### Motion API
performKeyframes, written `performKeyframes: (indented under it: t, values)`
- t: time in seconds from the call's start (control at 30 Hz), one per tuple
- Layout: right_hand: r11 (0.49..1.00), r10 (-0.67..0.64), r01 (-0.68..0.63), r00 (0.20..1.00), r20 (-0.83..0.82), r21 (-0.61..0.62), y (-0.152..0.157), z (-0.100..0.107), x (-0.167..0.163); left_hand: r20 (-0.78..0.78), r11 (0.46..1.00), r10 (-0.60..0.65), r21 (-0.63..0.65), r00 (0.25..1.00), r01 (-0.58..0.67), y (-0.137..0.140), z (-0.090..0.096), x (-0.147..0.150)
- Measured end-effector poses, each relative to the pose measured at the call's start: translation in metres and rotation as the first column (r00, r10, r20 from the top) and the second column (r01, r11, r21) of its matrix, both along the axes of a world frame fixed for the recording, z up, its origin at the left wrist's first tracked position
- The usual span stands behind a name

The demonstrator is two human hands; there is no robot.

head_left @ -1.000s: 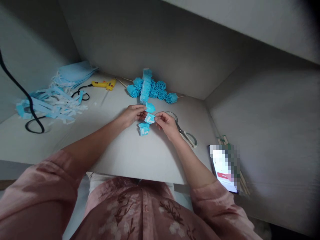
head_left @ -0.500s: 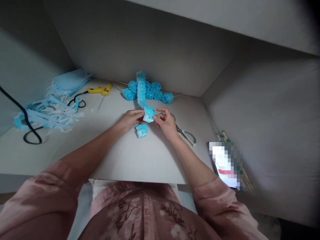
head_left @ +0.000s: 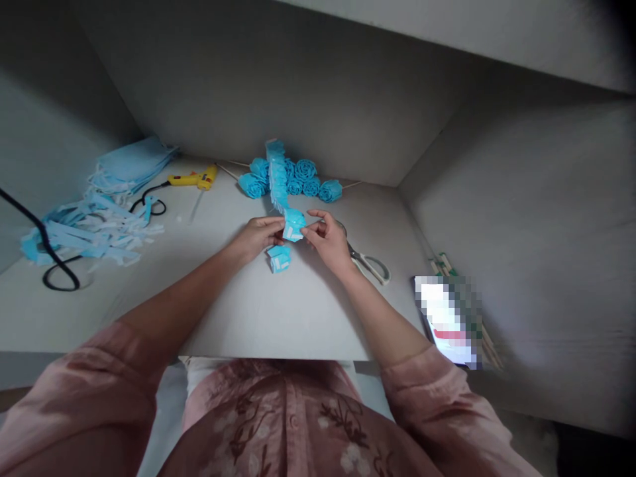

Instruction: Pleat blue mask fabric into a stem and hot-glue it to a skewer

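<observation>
A long blue pleated strip (head_left: 277, 175) runs from the back of the table toward me, its near end lifted between my hands. My left hand (head_left: 263, 235) pinches the left edge of that end. At its right edge, the thumb and fingertips of my right hand (head_left: 322, 238) are closed on the strip. Below the strip lies a small folded blue piece (head_left: 279, 259) with white patches, close to my left fingers. Behind the strip rest several blue rosettes (head_left: 304, 169) on thin sticks. Scissors (head_left: 371, 266) lie partly hidden behind my right hand.
On the left are a yellow glue gun (head_left: 191, 179) with a black cord (head_left: 54, 248), a stack of blue masks (head_left: 134, 162) and a heap of cut strips (head_left: 99, 228). A phone (head_left: 444, 324) and sticks (head_left: 489, 348) lie at the right. Walls enclose the table.
The view has shifted slightly. Both hands keep their hold on the strip's near end, with hardly any visible movement.
</observation>
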State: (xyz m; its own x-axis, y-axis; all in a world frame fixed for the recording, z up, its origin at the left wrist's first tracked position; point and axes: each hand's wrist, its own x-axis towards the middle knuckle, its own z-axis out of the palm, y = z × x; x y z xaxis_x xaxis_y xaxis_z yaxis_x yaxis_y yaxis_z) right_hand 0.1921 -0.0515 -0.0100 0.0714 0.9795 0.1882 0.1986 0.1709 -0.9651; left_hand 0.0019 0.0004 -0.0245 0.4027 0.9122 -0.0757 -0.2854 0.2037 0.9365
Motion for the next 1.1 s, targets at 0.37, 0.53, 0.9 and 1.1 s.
performKeyframes:
  t: [0.37,0.53,0.9,1.1]
  values:
    - [1.000,-0.011,0.011,1.000,0.017,0.017,0.0019,-0.0030,0.0008,-0.015,1.000,-0.030,0.003,0.999,0.030,0.0014,0.0005,-0.0023]
    - [1.000,-0.014,0.014,1.000,-0.006,0.009,0.0027,-0.0040,0.0006,0.008,0.999,-0.036,0.001,0.999,0.036,0.0014,0.0006,-0.0021]
    - [0.999,-0.004,-0.002,0.988,-0.155,-0.039,0.0039,-0.0078,-0.0032,-0.001,0.999,-0.053,-0.001,0.999,0.053,-0.0005,0.0041,-0.0026]
    - [1.000,0.027,-0.029,0.984,-0.176,-0.010,0.0015,-0.0057,-0.0049,-0.010,0.999,-0.024,-0.034,1.000,0.023,-0.0003,0.0079,-0.0007]
